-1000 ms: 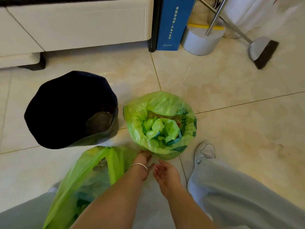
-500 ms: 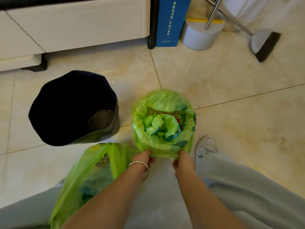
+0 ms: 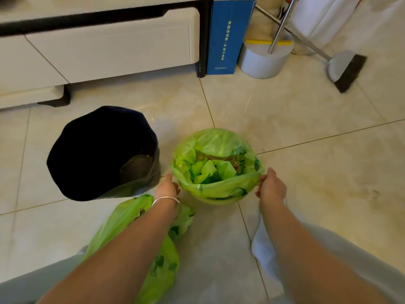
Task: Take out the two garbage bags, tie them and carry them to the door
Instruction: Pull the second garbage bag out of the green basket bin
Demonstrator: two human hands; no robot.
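Garbage bag number two (image 3: 217, 172) is sitting dead centre on the floor tiles (image 3: 306, 172), still lining its small round bin, rim folded over the edge. I'm pinching that rim with both hands: left hand (image 3: 167, 189) closing on the film at 9 o'clock of the bin, right hand (image 3: 271, 188) doing the same at 3 o'clock. So the bag is lying right between them, both equally near, mouth facing straight up, and the pull looks like a vertical one. It's thin, crinkly, translucent green plastic with crumpled stuff inside. The other green bag (image 3: 153, 249) is already out, slumping under my left forearm at 7 o'clock, not tied as far as I can tell. The dark bin (image 3: 103, 152) at 10 o'clock is looking empty.
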